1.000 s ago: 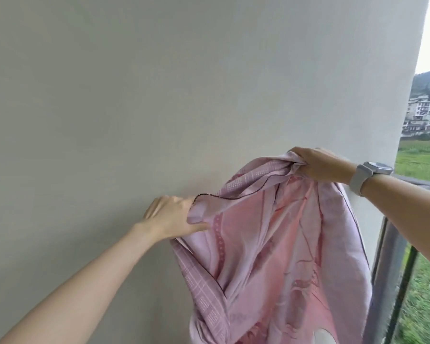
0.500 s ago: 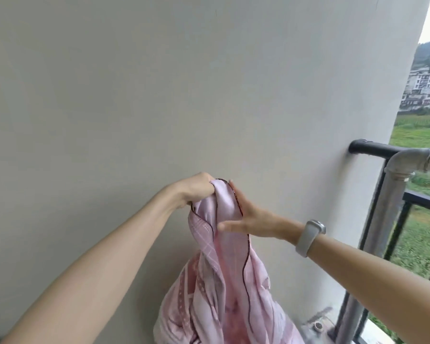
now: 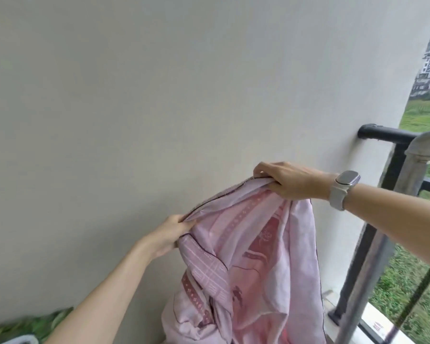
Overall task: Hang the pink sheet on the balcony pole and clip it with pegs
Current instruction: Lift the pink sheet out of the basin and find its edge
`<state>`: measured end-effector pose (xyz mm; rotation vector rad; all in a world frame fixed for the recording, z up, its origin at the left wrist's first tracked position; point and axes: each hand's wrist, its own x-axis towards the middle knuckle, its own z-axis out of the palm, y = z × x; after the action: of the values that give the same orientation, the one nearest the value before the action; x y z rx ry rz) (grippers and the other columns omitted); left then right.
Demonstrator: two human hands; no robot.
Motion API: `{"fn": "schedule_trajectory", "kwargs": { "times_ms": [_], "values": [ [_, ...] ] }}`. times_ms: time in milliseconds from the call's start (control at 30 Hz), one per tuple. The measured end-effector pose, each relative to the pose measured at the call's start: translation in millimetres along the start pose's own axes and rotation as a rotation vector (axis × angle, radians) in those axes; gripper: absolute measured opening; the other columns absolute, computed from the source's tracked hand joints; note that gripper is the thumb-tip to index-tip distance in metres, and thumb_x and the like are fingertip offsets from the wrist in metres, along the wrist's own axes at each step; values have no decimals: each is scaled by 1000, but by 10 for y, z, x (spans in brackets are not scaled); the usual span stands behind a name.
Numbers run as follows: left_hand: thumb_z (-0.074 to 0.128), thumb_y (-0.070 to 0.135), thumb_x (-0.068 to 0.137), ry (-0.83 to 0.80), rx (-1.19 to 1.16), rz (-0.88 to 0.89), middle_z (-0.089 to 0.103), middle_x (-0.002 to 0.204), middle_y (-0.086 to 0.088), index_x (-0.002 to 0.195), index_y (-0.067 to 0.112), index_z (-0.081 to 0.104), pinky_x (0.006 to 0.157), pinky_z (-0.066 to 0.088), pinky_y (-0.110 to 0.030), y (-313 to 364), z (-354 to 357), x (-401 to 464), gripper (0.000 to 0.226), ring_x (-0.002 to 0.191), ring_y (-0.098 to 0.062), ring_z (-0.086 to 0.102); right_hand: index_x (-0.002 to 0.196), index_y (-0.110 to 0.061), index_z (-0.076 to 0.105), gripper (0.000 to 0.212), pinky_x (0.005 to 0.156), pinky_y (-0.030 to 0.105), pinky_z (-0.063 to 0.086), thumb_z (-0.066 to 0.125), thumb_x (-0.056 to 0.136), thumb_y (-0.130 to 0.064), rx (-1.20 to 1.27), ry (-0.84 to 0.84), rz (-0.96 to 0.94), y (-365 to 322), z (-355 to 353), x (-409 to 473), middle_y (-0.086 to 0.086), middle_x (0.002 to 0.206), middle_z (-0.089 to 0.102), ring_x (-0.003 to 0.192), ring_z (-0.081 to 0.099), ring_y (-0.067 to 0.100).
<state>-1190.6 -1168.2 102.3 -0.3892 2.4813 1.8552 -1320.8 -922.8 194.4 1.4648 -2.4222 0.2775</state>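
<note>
Pink sheet (image 3: 253, 256): 1 | gripped by left hand (image 3: 170, 232), right hand (image 3: 289, 181)

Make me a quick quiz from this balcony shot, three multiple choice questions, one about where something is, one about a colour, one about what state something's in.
1. Where is the black railing relative to the pink sheet?
A. To its right
B. To its left
C. Under it

2. What colour is the strap of the watch on the right wrist?
A. Black
B. White
C. Red

3. What state is the sheet in?
A. Draped over a pole and pegged
B. Lying folded on the floor
C. Held up by both hands along its top edge

Answers:
1. A, the railing meets the wall at the frame's right side, beyond the sheet.
2. B, a pale white band wraps the wrist.
3. C, the left hand and the right hand each grip the top edge, and the rest hangs bunched below; no pegs show.
</note>
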Motion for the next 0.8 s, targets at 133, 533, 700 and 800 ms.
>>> {"fn": "schedule_trajectory", "kwargs": {
  "times_ms": [133,533,700,800],
  "values": [
    [59,28,83,-244,-197,-31,72,97,-1,112,6,59,73,55,-24,-104,-117,-1,37,90,-13,67,126,-23,36,50,64,35,44,37,88,-56,-341,-90,-206,43,128,-195,-1,108,58,76,61,31],
    [56,21,89,405,211,732,59,79,-1,91,8,66,56,41,-17,2926,-466,544,16,76,-11,51,110,-5,44,41,56,36,36,31,94,-42,-587,488,48,652,-1906,657,15,96,62,68,60,39],
    [62,29,84,594,197,1140,45,55,13,56,22,53,48,32,-18,4429,24,23,30,55,-4,40,106,-4,45,36,56,38,34,33,95,-37,-593,887,216,889,-3246,229,20,97,63,71,60,46],
    [57,35,87,512,509,987,61,70,-1,71,16,63,59,34,-30,4337,476,87,26,73,-18,53,105,-5,43,36,57,36,36,30,96,-37,-696,587,214,1097,-3258,-337,19,93,65,76,62,41]
  ]
}}
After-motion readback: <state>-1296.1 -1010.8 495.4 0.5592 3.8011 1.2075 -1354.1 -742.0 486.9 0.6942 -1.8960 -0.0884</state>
